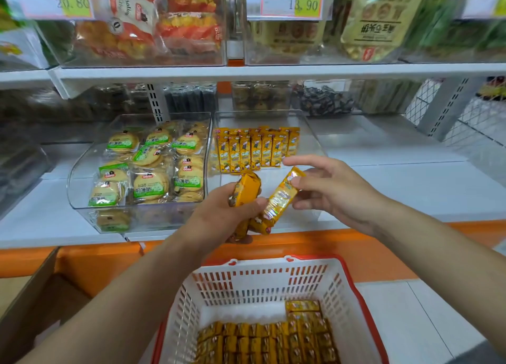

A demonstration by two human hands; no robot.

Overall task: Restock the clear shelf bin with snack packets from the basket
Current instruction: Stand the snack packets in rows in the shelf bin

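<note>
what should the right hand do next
Probably pull the packet free of the left hand's bundle and stand it in the clear bin before the upright row; the right hand pinches its top, and space there is open.

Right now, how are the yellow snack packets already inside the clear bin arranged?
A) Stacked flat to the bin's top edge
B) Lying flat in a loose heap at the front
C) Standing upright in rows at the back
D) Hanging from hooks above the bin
C: the yellow packets stand upright side by side in rows toward the back of the clear bin, and the bin's front part shows no packets.
</note>
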